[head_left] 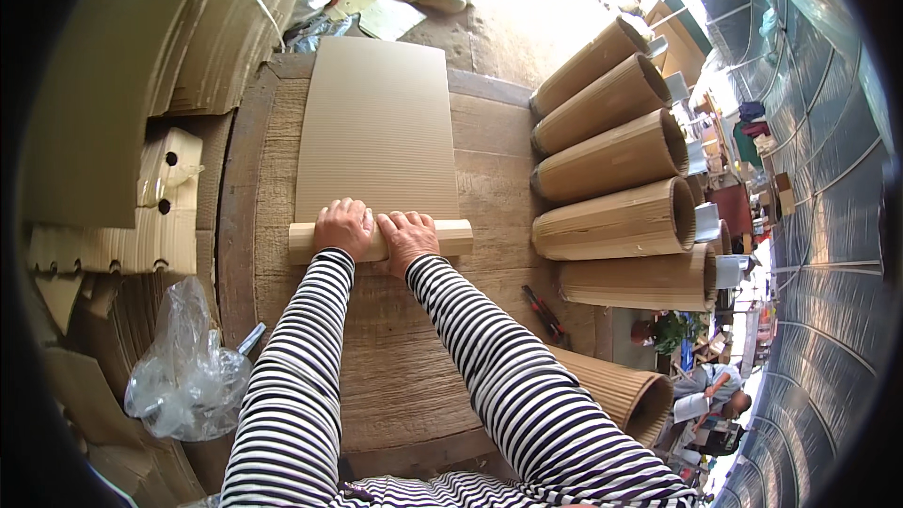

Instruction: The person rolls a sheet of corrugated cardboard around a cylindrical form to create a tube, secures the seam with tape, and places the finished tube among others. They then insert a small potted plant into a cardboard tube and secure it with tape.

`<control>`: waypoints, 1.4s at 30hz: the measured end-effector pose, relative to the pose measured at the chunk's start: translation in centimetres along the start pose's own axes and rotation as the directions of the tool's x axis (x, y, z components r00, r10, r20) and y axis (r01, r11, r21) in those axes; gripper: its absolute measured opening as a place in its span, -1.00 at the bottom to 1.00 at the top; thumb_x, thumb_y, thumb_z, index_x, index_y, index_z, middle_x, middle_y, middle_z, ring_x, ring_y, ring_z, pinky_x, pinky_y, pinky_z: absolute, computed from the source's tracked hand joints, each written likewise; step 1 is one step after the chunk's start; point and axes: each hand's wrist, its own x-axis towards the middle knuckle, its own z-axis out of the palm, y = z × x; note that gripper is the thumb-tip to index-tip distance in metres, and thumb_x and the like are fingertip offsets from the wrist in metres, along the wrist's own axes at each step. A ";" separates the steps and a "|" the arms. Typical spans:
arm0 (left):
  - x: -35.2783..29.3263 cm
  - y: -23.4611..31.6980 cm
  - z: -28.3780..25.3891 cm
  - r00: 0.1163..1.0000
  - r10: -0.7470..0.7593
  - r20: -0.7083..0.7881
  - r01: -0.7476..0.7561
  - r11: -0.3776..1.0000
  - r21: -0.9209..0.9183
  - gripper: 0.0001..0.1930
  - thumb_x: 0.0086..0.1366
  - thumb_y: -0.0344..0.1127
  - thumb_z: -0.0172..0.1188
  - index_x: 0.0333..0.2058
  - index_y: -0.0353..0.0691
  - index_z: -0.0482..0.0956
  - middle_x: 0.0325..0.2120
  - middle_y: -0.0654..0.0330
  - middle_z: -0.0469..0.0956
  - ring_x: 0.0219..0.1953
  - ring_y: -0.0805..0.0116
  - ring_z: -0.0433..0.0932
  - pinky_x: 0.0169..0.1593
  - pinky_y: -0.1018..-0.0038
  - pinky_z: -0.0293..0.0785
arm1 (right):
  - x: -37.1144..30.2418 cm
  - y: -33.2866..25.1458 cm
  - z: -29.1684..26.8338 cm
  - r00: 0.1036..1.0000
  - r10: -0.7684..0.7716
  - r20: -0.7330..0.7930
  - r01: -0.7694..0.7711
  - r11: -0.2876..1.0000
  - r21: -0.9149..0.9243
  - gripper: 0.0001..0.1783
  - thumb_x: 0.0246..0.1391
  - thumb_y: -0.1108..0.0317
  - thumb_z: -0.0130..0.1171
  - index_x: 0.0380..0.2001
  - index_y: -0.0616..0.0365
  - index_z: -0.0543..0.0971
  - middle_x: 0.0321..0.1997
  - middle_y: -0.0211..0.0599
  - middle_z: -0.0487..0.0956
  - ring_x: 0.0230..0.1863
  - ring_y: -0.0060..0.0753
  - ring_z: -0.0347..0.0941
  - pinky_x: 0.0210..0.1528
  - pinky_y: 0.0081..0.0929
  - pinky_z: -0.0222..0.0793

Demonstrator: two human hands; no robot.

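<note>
A ribbed cardboard sheet (376, 132) lies lengthwise on the wooden table in front of me. Across its near end rests a thick, pale tan, faceted roller (453, 237); whether it is wood or rolled card I cannot tell. My left hand (345, 228) is closed over the roller left of its middle, fingers curled over the far side. Right beside it, my right hand (407, 237) grips the roller too, the two thumbs close together. Palms and the roller's middle are hidden under my hands.
Several cardboard tubes (611, 155) line the table's right side, another (621, 390) by my right forearm. Red-handled pliers or cutters (545, 313) lie near them. Stacked cardboard (212, 47) and a clear plastic bag (186, 372) are at left. Another person (717, 384) is at far right.
</note>
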 end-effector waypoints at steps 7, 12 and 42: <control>-12.1 5.2 -1.9 0.987 0.131 -0.087 -0.140 0.985 -0.097 -0.71 0.27 -0.20 0.19 -0.08 -0.17 0.54 -0.06 0.06 0.51 0.09 0.04 0.45 0.20 0.10 0.33 | -9.2 -0.4 1.9 0.998 0.056 -0.003 -0.057 0.998 -0.025 -0.40 -0.05 0.10 0.33 0.11 -0.13 0.44 0.14 -0.34 0.54 0.22 -0.16 0.41 0.23 -0.05 0.25; -32.4 9.3 -8.0 0.989 0.041 0.139 -0.033 0.998 -0.059 -0.51 0.22 -0.14 0.26 0.09 -0.18 0.48 0.09 0.04 0.45 0.19 -0.01 0.38 0.31 -0.01 0.20 | -25.3 -5.7 6.5 0.975 -0.086 0.203 0.079 0.996 0.040 -0.49 0.03 0.08 0.25 0.08 -0.11 0.49 0.14 -0.29 0.56 0.22 -0.07 0.43 0.25 0.08 0.27; -22.2 6.9 -4.7 0.976 -0.140 0.166 0.115 0.981 0.154 -0.66 0.40 -0.03 0.03 -0.39 -0.08 0.68 -0.35 0.19 0.66 -0.20 0.18 0.61 -0.10 0.14 0.48 | -22.9 -5.0 10.0 0.815 0.095 -0.572 -0.080 0.995 0.052 -0.69 0.29 0.02 0.09 -0.14 -0.11 0.69 -0.05 -0.40 0.64 0.04 -0.24 0.51 0.27 -0.12 0.22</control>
